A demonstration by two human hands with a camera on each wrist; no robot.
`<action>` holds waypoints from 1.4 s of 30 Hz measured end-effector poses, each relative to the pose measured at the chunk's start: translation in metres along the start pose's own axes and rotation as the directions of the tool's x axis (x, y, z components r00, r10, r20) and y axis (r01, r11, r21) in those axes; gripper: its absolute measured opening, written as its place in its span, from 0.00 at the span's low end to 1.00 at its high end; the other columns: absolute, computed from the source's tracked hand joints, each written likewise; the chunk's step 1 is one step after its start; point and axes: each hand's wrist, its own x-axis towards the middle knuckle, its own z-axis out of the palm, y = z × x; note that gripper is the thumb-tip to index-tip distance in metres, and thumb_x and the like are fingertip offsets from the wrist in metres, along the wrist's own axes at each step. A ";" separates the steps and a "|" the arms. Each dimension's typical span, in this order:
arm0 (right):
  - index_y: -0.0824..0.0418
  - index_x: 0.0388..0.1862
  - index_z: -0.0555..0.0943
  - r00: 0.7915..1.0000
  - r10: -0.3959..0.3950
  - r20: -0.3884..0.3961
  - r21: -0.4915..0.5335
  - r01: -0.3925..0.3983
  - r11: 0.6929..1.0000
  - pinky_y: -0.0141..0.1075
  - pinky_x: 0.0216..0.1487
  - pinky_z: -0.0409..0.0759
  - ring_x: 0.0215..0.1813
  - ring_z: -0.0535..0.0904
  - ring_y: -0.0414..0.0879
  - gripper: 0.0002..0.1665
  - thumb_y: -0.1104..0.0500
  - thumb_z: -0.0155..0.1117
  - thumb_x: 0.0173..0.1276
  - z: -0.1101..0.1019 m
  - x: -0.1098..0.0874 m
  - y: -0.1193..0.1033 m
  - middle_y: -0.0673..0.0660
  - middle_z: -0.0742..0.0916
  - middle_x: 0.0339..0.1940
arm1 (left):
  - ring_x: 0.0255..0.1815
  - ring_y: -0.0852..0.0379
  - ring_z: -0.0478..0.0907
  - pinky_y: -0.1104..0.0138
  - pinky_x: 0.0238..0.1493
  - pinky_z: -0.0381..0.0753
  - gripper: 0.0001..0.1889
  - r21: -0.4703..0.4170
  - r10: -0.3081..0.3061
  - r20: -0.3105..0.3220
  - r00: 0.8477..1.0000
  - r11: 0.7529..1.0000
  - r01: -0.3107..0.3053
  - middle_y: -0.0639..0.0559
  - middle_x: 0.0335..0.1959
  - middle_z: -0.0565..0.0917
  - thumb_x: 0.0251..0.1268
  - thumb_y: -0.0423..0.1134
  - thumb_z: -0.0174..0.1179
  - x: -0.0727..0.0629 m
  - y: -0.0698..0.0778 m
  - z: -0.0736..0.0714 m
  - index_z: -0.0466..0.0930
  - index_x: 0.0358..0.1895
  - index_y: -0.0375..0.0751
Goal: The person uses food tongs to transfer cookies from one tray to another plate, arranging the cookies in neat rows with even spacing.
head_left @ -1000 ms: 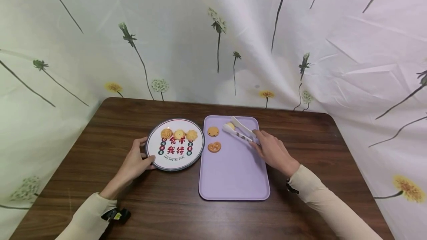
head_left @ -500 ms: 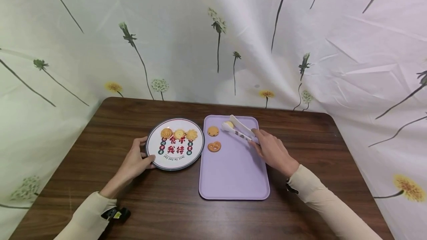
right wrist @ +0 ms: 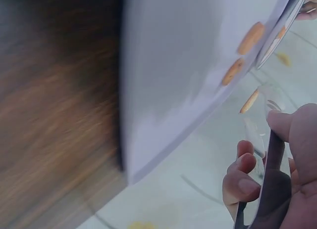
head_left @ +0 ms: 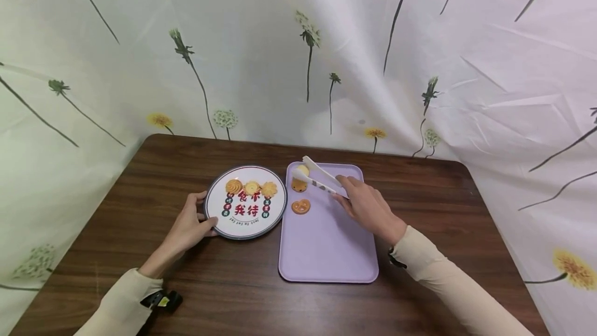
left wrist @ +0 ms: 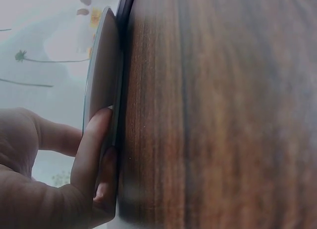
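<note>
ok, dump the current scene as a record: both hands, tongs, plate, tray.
left hand: grips the rim of the plate
right hand: holds the tongs
tongs: pinch a round pale cookie, raised off the tray
plate: three cookies in a row
tray: lilac; bears a pretzel-shaped cookie and a dotted cookie

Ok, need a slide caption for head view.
Right grip holds a pale cookie in white tongs over a lilac tray; left grip holds the edge of a plate bearing three cookies.
</note>
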 end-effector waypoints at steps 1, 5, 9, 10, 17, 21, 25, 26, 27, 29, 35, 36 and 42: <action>0.59 0.66 0.77 1.000 -0.009 -0.001 0.005 0.009 1.000 0.45 0.23 0.83 0.31 0.80 0.48 0.25 0.49 0.65 0.77 0.000 0.002 -0.004 0.57 0.88 0.42 | 0.55 0.35 0.79 0.69 0.37 0.94 0.42 0.001 0.002 0.000 1.000 1.000 -0.002 0.20 0.73 0.56 0.74 0.27 0.56 0.000 0.000 0.000 0.39 0.81 0.25; 0.60 0.67 0.77 0.999 -0.052 0.000 0.015 0.052 0.999 0.44 0.25 0.84 0.32 0.80 0.47 0.25 0.49 0.64 0.78 0.002 0.012 -0.019 0.56 0.88 0.41 | 0.56 0.34 0.79 0.70 0.37 0.94 0.41 -0.002 0.009 -0.002 1.000 1.000 -0.009 0.20 0.72 0.56 0.73 0.26 0.56 0.000 0.000 0.000 0.40 0.81 0.25; 0.60 0.67 0.77 0.995 -0.100 0.015 0.008 0.100 0.995 0.43 0.28 0.85 0.33 0.81 0.46 0.25 0.48 0.63 0.78 0.007 0.020 -0.035 0.55 0.87 0.40 | 0.56 0.33 0.79 0.70 0.37 0.94 0.41 -0.005 0.009 -0.001 1.000 1.000 -0.009 0.20 0.72 0.57 0.73 0.26 0.56 0.000 -0.001 0.000 0.40 0.80 0.24; 0.60 0.67 0.76 0.993 -0.112 0.023 0.009 0.112 0.994 0.43 0.28 0.85 0.33 0.81 0.47 0.26 0.48 0.63 0.78 0.008 0.022 -0.038 0.55 0.87 0.40 | 0.57 0.33 0.78 0.70 0.37 0.94 0.41 -0.003 0.008 -0.002 1.000 1.000 -0.008 0.20 0.72 0.57 0.72 0.26 0.56 0.000 -0.001 0.000 0.41 0.80 0.25; 0.55 0.65 0.76 0.985 -0.160 0.069 0.054 0.156 0.986 0.43 0.29 0.86 0.35 0.83 0.46 0.24 0.48 0.65 0.77 0.021 0.031 -0.062 0.52 0.85 0.38 | 0.59 0.31 0.77 0.71 0.37 0.93 0.41 -0.005 0.010 -0.003 1.000 1.000 -0.010 0.21 0.73 0.58 0.72 0.26 0.58 0.000 -0.001 0.001 0.42 0.80 0.26; 0.54 0.65 0.76 0.978 -0.183 0.100 0.075 0.176 0.982 0.43 0.31 0.88 0.37 0.83 0.44 0.23 0.47 0.64 0.77 0.027 0.035 -0.074 0.50 0.86 0.39 | 0.59 0.32 0.77 0.71 0.37 0.93 0.41 -0.009 0.002 0.002 1.000 1.000 -0.002 0.21 0.73 0.57 0.72 0.27 0.58 0.001 -0.002 0.000 0.42 0.80 0.26; 0.55 0.66 0.76 0.967 -0.217 0.137 0.076 0.208 0.975 0.42 0.33 0.89 0.37 0.84 0.43 0.23 0.46 0.61 0.79 0.032 0.039 -0.087 0.51 0.86 0.41 | 0.58 0.33 0.77 0.70 0.37 0.94 0.41 -0.018 -0.003 0.003 1.000 1.000 0.003 0.21 0.73 0.56 0.72 0.26 0.57 0.002 -0.003 -0.001 0.41 0.80 0.25; 0.55 0.66 0.76 0.964 -0.224 0.144 0.073 0.216 0.974 0.42 0.34 0.89 0.38 0.84 0.43 0.23 0.46 0.61 0.79 0.034 0.040 -0.090 0.51 0.86 0.43 | 0.57 0.33 0.78 0.70 0.37 0.94 0.41 -0.021 -0.001 0.004 1.000 1.000 0.001 0.21 0.73 0.56 0.72 0.27 0.57 0.002 -0.003 -0.001 0.41 0.80 0.25; 0.55 0.66 0.76 0.961 -0.231 0.153 0.072 0.222 0.972 0.42 0.33 0.89 0.38 0.84 0.43 0.23 0.46 0.60 0.80 0.035 0.041 -0.092 0.51 0.86 0.43 | 0.57 0.34 0.78 0.70 0.37 0.94 0.41 -0.027 -0.002 0.005 1.000 1.000 0.003 0.21 0.73 0.56 0.72 0.26 0.57 0.002 -0.004 -0.001 0.41 0.80 0.25; 0.55 0.67 0.76 0.956 -0.242 0.168 0.063 0.235 0.970 0.41 0.33 0.88 0.38 0.83 0.43 0.23 0.46 0.60 0.80 0.038 0.043 -0.096 0.51 0.86 0.44 | 0.57 0.35 0.78 0.70 0.38 0.94 0.41 -0.033 -0.004 0.008 1.000 0.999 0.004 0.22 0.73 0.56 0.72 0.27 0.57 0.002 -0.003 -0.001 0.41 0.80 0.26; 0.53 0.66 0.75 0.945 -0.260 0.198 0.039 0.258 0.965 0.39 0.31 0.86 0.38 0.82 0.43 0.23 0.44 0.57 0.81 0.047 0.047 -0.104 0.49 0.84 0.42 | 0.55 0.38 0.80 0.67 0.41 0.95 0.36 -0.109 -0.036 0.031 0.999 0.993 0.040 0.20 0.70 0.58 0.78 0.26 0.45 0.001 -0.002 -0.001 0.38 0.82 0.28; 0.54 0.67 0.75 0.944 -0.263 0.199 0.038 0.261 0.965 0.39 0.31 0.86 0.38 0.82 0.43 0.23 0.44 0.56 0.82 0.048 0.047 -0.104 0.49 0.84 0.42 | 0.55 0.37 0.79 0.66 0.42 0.95 0.35 -0.128 -0.040 0.035 0.999 0.991 0.044 0.20 0.70 0.58 0.78 0.26 0.42 0.001 -0.002 -0.002 0.37 0.82 0.28; 0.55 0.71 0.74 0.939 -0.274 0.207 0.050 0.270 0.962 0.40 0.32 0.87 0.40 0.83 0.44 0.27 0.43 0.55 0.82 0.053 0.049 -0.107 0.51 0.85 0.45 | 0.64 0.30 0.75 0.63 0.47 0.95 0.33 -0.168 -0.032 0.050 0.998 0.985 0.040 0.19 0.75 0.52 0.79 0.27 0.34 0.001 -0.002 -0.002 0.36 0.82 0.29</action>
